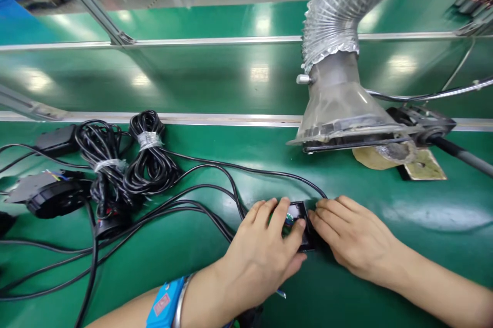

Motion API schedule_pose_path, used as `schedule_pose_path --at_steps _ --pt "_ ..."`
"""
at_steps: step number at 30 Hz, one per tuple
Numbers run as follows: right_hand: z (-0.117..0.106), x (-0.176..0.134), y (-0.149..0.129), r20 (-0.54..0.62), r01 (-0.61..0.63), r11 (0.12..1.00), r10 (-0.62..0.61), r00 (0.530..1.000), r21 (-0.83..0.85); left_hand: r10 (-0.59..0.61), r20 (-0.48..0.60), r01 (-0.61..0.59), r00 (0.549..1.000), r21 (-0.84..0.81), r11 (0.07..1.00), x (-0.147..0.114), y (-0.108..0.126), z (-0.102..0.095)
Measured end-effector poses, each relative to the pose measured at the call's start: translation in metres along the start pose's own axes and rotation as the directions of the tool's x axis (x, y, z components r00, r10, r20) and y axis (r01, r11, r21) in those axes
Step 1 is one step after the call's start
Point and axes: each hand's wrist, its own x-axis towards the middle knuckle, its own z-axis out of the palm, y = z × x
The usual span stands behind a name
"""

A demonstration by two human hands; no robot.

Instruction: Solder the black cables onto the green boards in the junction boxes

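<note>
Two bare hands are working close together, and they are covering much of one small black rectangular plastic case (298, 210). The left hand (265, 246) is gripping this case, with fingers bending over its open top; the inside is mostly hidden beneath them. The right hand (346, 235) is curling its fingers at the case's right edge; whether it is gripping the thin black cable (269, 170) that is disappearing behind it, I cannot tell. Two coiled black cable bundles (148, 166) with whitish ties are lying left of the left hand, and one round black plastic part (56, 198) is resting farther left. Below the left wrist, one dark object (250, 316) is being cut off. Beyond the right hand, one translucent funnel-shaped hood (342, 102) on a silvery corrugated duct (335, 10) is standing over the green table (408, 215), partly blocking one pale yellow round pad (364, 158).
</note>
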Motion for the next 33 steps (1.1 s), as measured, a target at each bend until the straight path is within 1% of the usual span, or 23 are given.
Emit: schedule_pose_path --at_steps 2,4,6,7,10,12,13,15,17,18,20,21,22,23,25,26,27,28,30,32,33 --pt "0.002 0.000 -0.005 -0.010 0.011 0.997 -0.012 1.000 -0.077 -0.009 0.040 0.009 0.999 0.008 1.000 0.002 0.001 0.000" --pt "0.004 -0.001 -0.009 -0.036 0.013 0.992 -0.018 0.999 -0.128 -0.019 0.045 0.018 0.999 0.012 1.000 0.003 0.002 0.000" --pt "0.006 -0.003 -0.011 -0.076 -0.011 0.991 0.001 0.997 -0.130 -0.019 0.012 0.019 1.000 0.033 0.999 0.002 0.006 -0.002" --pt "0.007 -0.004 -0.012 -0.100 -0.030 0.993 0.019 0.995 -0.117 -0.006 -0.021 0.008 1.000 0.054 0.999 0.000 0.008 -0.002" --pt "0.010 -0.009 -0.013 -0.175 -0.104 0.993 0.093 0.980 -0.057 0.067 -0.129 -0.051 0.989 0.124 0.991 -0.007 0.015 0.001" --pt "0.013 -0.012 -0.013 -0.203 -0.140 0.990 0.132 0.970 -0.028 0.108 -0.156 -0.081 0.982 0.169 0.982 -0.011 0.019 0.006" --pt "0.014 -0.014 -0.014 -0.203 -0.152 0.988 0.146 0.968 -0.018 0.120 -0.146 -0.091 0.982 0.186 0.978 -0.012 0.021 0.009" --pt "0.017 -0.016 -0.014 -0.193 -0.162 0.987 0.158 0.968 -0.006 0.134 -0.078 -0.116 0.988 0.203 0.972 -0.011 0.022 0.013" --pt "0.020 -0.017 -0.015 -0.195 -0.159 0.987 0.156 0.968 -0.001 0.129 0.009 -0.128 0.992 0.163 0.978 -0.008 0.021 0.012" --pt "0.020 -0.017 -0.015 -0.194 -0.159 0.987 0.157 0.968 0.006 0.121 0.057 -0.126 0.991 0.112 0.986 -0.005 0.019 0.008" --pt "0.017 -0.016 -0.015 -0.179 -0.166 0.985 0.171 0.969 0.039 0.097 0.141 -0.093 0.985 -0.036 0.995 -0.002 0.013 -0.006" --pt "0.013 -0.014 -0.015 -0.163 -0.177 0.982 0.185 0.969 0.061 0.086 0.162 -0.067 0.983 -0.120 0.990 -0.001 0.008 -0.016" --pt "0.009 -0.012 -0.015 -0.149 -0.191 0.978 0.202 0.968 0.084 0.072 0.153 -0.040 0.986 -0.199 0.979 -0.002 0.003 -0.027" --pt "0.003 -0.009 -0.016 -0.140 -0.203 0.973 0.217 0.966 0.109 0.043 0.111 -0.013 0.993 -0.261 0.965 -0.003 -0.003 -0.039" --pt "-0.008 0.000 -0.018 -0.154 -0.200 0.965 0.226 0.962 0.167 -0.050 -0.028 0.037 0.998 -0.345 0.938 -0.009 -0.016 -0.060" --pt "-0.013 0.006 -0.020 -0.158 -0.183 0.961 0.217 0.963 0.207 -0.090 -0.073 0.056 0.993 -0.374 0.926 -0.012 -0.022 -0.067" --pt "-0.016 0.012 -0.022 -0.150 -0.154 0.955 0.197 0.969 0.255 -0.116 -0.080 0.075 0.990 -0.395 0.915 -0.015 -0.027 -0.072" --pt "-0.017 0.018 -0.024 -0.130 -0.119 0.945 0.165 0.978 0.305 -0.123 -0.048 0.093 0.991 -0.408 0.908 -0.018 -0.032 -0.073" --pt "-0.014 0.030 -0.028 -0.055 -0.060 0.919 0.088 0.995 0.389 -0.095 0.071 0.116 0.993 -0.400 0.909 -0.023 -0.039 -0.068" --pt "-0.005 0.039 -0.031 0.042 -0.055 0.899 0.041 0.998 0.435 -0.085 0.139 0.129 0.987 -0.349 0.928 -0.027 -0.044 -0.059" --pt "0.001 0.041 -0.031 0.082 -0.077 0.897 0.045 0.996 0.435 -0.090 0.141 0.130 0.986 -0.309 0.942 -0.028 -0.046 -0.055"
